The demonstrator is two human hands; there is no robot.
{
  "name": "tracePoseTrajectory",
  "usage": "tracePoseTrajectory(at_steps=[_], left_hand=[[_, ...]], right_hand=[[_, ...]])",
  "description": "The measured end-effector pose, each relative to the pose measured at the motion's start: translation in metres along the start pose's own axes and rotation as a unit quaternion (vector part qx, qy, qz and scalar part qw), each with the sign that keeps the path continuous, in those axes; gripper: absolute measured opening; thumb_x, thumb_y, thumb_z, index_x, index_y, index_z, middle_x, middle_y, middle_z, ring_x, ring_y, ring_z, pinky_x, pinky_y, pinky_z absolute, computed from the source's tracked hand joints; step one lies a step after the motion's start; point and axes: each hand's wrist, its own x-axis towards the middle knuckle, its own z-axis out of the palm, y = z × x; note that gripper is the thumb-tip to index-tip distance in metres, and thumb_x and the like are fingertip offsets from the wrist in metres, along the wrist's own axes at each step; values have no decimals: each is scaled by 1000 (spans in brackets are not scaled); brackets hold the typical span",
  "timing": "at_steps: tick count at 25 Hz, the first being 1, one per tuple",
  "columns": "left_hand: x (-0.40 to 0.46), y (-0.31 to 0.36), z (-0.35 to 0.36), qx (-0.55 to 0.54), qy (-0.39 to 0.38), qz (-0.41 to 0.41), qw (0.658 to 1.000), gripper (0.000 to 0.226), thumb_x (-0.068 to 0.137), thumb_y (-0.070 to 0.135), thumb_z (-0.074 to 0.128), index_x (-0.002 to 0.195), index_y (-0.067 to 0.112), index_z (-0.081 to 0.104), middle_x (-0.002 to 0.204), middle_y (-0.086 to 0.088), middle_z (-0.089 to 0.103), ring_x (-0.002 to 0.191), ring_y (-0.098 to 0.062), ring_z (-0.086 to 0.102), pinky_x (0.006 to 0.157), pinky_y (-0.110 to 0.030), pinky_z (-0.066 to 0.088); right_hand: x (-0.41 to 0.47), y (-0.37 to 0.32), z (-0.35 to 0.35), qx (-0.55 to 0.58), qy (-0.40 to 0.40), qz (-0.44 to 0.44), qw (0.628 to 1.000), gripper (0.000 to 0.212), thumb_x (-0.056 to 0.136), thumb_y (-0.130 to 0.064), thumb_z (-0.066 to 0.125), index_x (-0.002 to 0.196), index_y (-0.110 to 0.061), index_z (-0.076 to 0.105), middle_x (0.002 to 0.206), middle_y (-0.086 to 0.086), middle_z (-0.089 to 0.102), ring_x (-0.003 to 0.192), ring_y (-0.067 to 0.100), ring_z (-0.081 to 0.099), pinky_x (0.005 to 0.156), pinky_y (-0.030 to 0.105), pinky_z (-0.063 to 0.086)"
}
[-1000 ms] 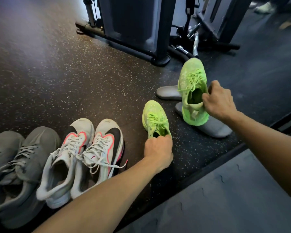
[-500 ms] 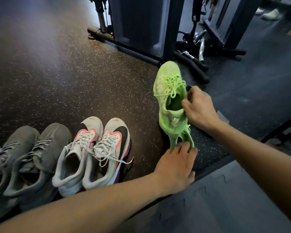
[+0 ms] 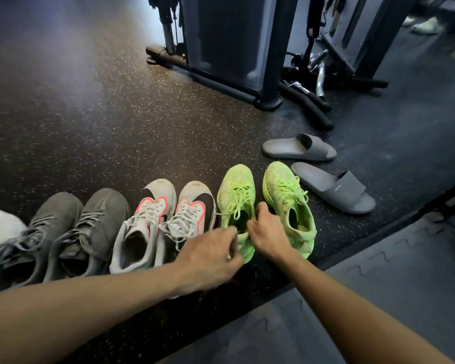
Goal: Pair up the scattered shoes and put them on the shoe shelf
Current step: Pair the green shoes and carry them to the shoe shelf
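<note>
Shoes [image 3: 289,203] in green now sit paired beside white sneakers [image 3: 168,219], hands [image 3: 268,237] resting on them.

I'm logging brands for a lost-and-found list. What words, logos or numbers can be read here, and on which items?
Near grey slide: small pale lettering on its strap, too blurred to read.
White sneakers: black swoosh-like side marks, no readable words.
Green sneakers, grey sneakers: no text visible.

Dark rubber floor [image 3: 95,106] flecked with pale specks fills most of the view, with a soft sheen of light at the upper left. A smooth grey interlocking mat [image 3: 378,298] lies at the lower right. At the top stands a black gym machine [image 3: 229,40], with a chrome cable handle [image 3: 319,82] on the floor beside its base.
</note>
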Motion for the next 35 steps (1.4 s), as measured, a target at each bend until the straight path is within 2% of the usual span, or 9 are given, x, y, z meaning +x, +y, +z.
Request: tracePoseTrajectory(at_steps=[3,7,11,13,15,18,21,27,35], left_hand=[[22,-7,-5,-50,38,-80,995,21,82,40,52,94,27,41,89,5,55,82,-21,54,68,-33,40],[47,-17,-7,-65,6,-109,992,42,83,36,57,116,19,39,102,-8,61,95,-31,60,75,-36,45],[43,-18,-2,-67,42,-95,992,37,81,37,57,108,22,38,99,-1,54,87,-23,54,68,-36,44],[38,-15,4,-16,99,-18,995,31,77,43,54,96,25,39,91,6,46,79,-16,47,62,-31,38],[33,-9,11,15,74,50,996,33,75,53,50,94,27,46,90,10,48,81,-14,48,69,-31,40],[37,-2,26,94,-44,41,994,54,79,62,55,114,22,54,112,4,56,106,-19,52,91,-37,41],[45,3,37,118,-73,2,990,51,83,56,60,117,18,53,119,-2,58,116,-25,53,92,-39,38],[52,13,44,103,-95,-53,989,35,77,44,72,92,20,51,109,-7,63,108,-32,58,80,-38,36],[51,15,39,69,-82,-58,993,21,80,27,65,76,22,45,97,-8,66,100,-34,61,79,-37,35]], right_hand=[[-6,2,7,6,-9,24,1000,18,88,-24,48,93,-16,32,86,17,58,81,40,58,66,39,40],[-7,5,-14,-43,-17,17,999,22,89,-40,50,93,-18,46,86,5,63,76,25,62,71,40,53],[-12,33,-58,-194,139,-77,968,31,82,-54,42,89,-25,51,88,-4,58,80,15,53,78,38,48],[-14,52,-73,-292,90,-38,951,52,76,-69,34,90,-22,49,92,-3,52,93,20,50,88,45,37],[-16,64,-73,-356,-37,-1,934,66,69,-81,37,94,-21,52,101,-2,52,108,22,46,95,51,29],[-16,71,-59,-343,-83,-40,935,40,75,-53,62,100,-23,54,105,-3,53,115,21,42,92,48,27],[-17,62,-47,-231,-71,-35,970,19,79,-22,64,83,-22,45,89,-2,52,98,24,52,79,39,24],[-30,48,-20,-135,-109,-61,983,29,77,-18,63,73,-19,34,82,11,53,81,37,58,66,35,41],[-36,34,-14,-205,-61,-52,975,31,80,-27,64,83,-17,35,93,14,59,85,37,59,64,36,43]])
